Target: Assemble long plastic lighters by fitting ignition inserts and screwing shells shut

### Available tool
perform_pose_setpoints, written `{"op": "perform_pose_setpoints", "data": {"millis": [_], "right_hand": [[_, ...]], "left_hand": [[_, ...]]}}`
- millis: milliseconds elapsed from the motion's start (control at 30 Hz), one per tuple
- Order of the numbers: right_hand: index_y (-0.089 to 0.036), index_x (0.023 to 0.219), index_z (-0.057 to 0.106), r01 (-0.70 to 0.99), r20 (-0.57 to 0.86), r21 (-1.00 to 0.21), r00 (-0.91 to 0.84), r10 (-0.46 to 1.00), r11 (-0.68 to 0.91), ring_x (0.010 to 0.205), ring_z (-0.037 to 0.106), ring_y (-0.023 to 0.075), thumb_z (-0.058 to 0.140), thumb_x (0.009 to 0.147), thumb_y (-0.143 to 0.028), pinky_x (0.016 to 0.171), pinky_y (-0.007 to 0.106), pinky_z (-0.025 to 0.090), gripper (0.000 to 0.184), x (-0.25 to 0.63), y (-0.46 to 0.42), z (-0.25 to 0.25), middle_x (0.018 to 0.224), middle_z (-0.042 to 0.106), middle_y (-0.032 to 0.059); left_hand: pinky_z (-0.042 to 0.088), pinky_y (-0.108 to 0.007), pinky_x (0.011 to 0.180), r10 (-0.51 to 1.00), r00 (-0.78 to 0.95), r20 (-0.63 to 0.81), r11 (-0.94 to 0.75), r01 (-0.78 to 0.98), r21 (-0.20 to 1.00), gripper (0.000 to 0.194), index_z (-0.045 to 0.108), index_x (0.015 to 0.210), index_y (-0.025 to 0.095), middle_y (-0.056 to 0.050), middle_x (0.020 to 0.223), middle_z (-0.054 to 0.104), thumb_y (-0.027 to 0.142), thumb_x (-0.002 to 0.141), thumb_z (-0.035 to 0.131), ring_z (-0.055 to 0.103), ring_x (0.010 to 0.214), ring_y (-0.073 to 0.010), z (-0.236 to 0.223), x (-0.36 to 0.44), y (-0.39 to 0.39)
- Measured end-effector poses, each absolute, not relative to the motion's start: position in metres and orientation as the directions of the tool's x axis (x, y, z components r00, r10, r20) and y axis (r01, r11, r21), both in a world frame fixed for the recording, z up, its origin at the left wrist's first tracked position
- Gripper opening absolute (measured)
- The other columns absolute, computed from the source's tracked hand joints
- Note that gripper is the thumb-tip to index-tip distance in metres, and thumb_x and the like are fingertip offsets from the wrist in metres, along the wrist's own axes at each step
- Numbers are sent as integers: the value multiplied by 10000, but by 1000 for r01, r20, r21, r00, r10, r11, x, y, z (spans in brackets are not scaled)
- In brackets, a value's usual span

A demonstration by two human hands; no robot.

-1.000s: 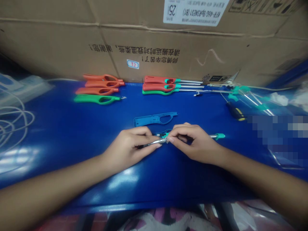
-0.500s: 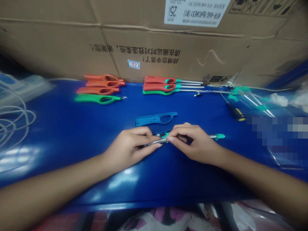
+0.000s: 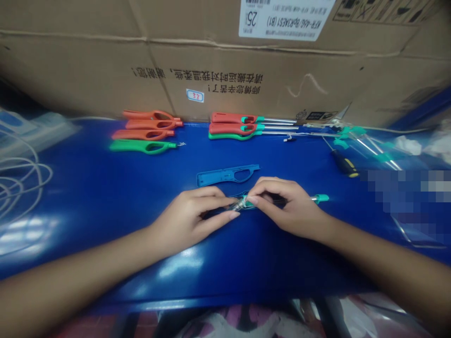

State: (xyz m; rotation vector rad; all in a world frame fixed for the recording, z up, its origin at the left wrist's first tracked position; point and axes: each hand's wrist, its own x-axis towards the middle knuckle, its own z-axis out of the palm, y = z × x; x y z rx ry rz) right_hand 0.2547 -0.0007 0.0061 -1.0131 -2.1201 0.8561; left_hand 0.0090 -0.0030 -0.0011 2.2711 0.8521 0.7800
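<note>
Slipping of the small coiled metal piece [image 3: 239, 205] seems the likeliest trouble, as it is held only near the fingertips and may be springy; if the pinch were eased unevenly, it could be shot off across the slick blue table [image 3: 211, 277]. The green part [image 3: 251, 205] might also be nudged out of line by a sideways push, since it is crowded by the fingers and its seating is largely hidden. The open blue shell [image 3: 214, 177] is placed just beyond the knuckles and could be knocked by a careless lift.

By the left hand [image 3: 190, 213], the metal piece is gripped between thumb and index finger, with the thumb laid nearer the body and the other fingers curled behind. By the right hand [image 3: 294, 206], thumb and index finger are pressed together at the piece's other end, beside the green part; exactly what is pinched there cannot be told. The hands are brought close together, palms turned inward, and the forearms are angled in from both sides. Beneath the right hand a metal tube [image 3: 313, 199] is partly covered, its green tip [image 3: 322, 198] left exposed beyond the knuckles.
</note>
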Motion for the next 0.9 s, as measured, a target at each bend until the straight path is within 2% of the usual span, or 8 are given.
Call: {"op": "perform_pose_setpoints", "data": {"millis": [100,267,433,667,900], "right_hand": [[-178,880,698,412,261,-763,-507,821,497,622,468,97,601,957,-207,654,286,358,127,255,-1,6,757,627,-6],[-176,849,700,428,251,-755,-510,822,497,640,494,95,654,917,-231,685,288,374,99,253,-2,9,762,654,-7],[-185,809,689,432,246,-752,-517,820,498,638,502,98,671,909,-255,685,288,375,123,252,-2,9,756,670,-7],[-178,744,642,442,238,-761,-490,839,474,608,466,92,639,923,-258,652,283,361,196,251,-1,7,701,602,-17],[-175,802,676,412,266,-761,-506,821,501,624,494,92,629,910,-193,673,283,376,119,252,-1,9,726,624,-14]], "left_hand": [[540,-227,705,712,625,320,-628,362,689,202,746,1120,187,-54,952,698,247,955,647,668,790,-129,-1,10,-3],[492,-189,610,731,587,347,-632,391,669,143,741,1036,172,-36,930,719,228,910,700,612,663,-86,0,11,-5],[503,-185,625,714,598,366,-657,390,645,154,732,1053,182,-27,935,730,225,909,702,614,660,-81,-2,10,-7],[513,-189,622,703,582,408,-682,391,618,146,722,1040,172,-38,925,727,218,902,710,629,672,-91,-3,11,-9],[494,-173,577,708,554,437,-684,388,617,141,740,1006,149,-37,900,725,198,874,736,596,611,-69,-2,10,-6]]}}
